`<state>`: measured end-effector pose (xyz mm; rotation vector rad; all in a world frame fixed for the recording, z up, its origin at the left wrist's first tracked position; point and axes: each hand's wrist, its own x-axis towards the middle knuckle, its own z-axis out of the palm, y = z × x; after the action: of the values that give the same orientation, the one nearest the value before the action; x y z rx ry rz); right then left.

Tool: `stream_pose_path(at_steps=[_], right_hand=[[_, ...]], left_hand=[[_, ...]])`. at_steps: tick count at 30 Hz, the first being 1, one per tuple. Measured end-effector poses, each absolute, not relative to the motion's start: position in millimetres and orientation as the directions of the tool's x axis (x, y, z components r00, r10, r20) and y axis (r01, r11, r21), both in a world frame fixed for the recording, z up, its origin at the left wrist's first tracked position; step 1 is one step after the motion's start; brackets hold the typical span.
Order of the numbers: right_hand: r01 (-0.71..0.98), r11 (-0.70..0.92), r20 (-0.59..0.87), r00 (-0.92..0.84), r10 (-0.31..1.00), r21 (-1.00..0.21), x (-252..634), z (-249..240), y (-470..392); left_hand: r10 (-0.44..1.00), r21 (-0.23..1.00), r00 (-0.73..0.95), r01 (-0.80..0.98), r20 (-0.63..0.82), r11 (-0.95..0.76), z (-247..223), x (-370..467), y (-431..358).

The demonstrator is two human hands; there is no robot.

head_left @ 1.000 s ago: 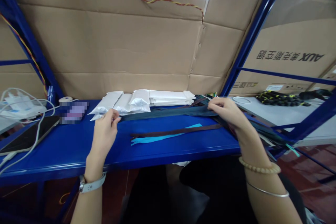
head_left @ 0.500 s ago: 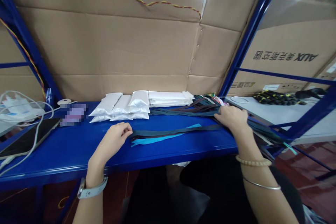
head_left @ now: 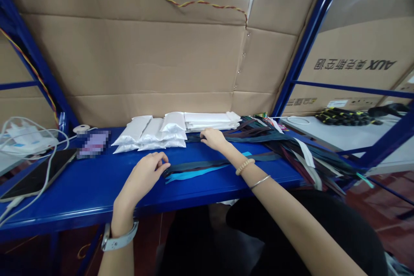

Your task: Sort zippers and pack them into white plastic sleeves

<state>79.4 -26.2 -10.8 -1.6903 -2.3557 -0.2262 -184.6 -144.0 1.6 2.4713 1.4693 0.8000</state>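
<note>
My left hand (head_left: pixel 147 179) is at the left end of a dark grey-blue zipper (head_left: pixel 207 164), its fingers curled and the fingertips at the tape's end. Under that zipper lie a brown one and a bright blue zipper (head_left: pixel 190 174), roughly lined up along the shelf. My right hand (head_left: pixel 214 139) reaches across above them, fingers bent down over the left part of a long pile of dark zippers (head_left: pixel 258 138). Whatever its fingertips may pinch is hidden. The pile spreads right and hangs over the shelf's front edge.
White padded packets (head_left: pixel 148 133) and a stack of flat white packs (head_left: pixel 210 120) stand at the back of the blue shelf (head_left: pixel 97 181). To the left are a dark tablet (head_left: pixel 42 174), white cables and a power strip (head_left: pixel 27 138). Blue posts rise on both sides.
My right hand has moved left from the zippers' right end to the pile in front of the white packs. The left hand stays at the zippers' left end.
</note>
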Motion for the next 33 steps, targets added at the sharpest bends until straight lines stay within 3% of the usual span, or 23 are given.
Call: stream_pose_path(at_steps=[9,15,20,26,29,33], right_hand=[[0.932,0.357,0.349,-0.314,0.883,-0.062,96,-1,-52],[0.837,0.505,0.483,-0.361,0.798,-0.209,109,-2,-96],[0.774,0.618,0.525,-0.474,0.707,-0.133,93,2,-129],[0.804,0.594,0.569,-0.481,0.667,-0.016,74,0,-146],[0.793,0.595,0.602,-0.413,0.683,-0.13,65,-4,-153],[0.652,0.652,0.502,-0.444,0.742,-0.386,50,-8,-163]], left_hand=[[0.828,0.321,0.354,0.798,0.435,-0.51,-4,-172,-143],[0.815,0.276,0.312,0.831,0.487,-0.483,-3,-145,-148],[0.814,0.315,0.273,0.822,0.513,-0.474,-3,-125,-153],[0.793,0.326,0.257,0.809,0.553,-0.49,-6,-120,-152],[0.786,0.352,0.239,0.794,0.571,-0.497,-6,-120,-152],[0.787,0.363,0.254,0.779,0.563,-0.511,-6,-116,-154]])
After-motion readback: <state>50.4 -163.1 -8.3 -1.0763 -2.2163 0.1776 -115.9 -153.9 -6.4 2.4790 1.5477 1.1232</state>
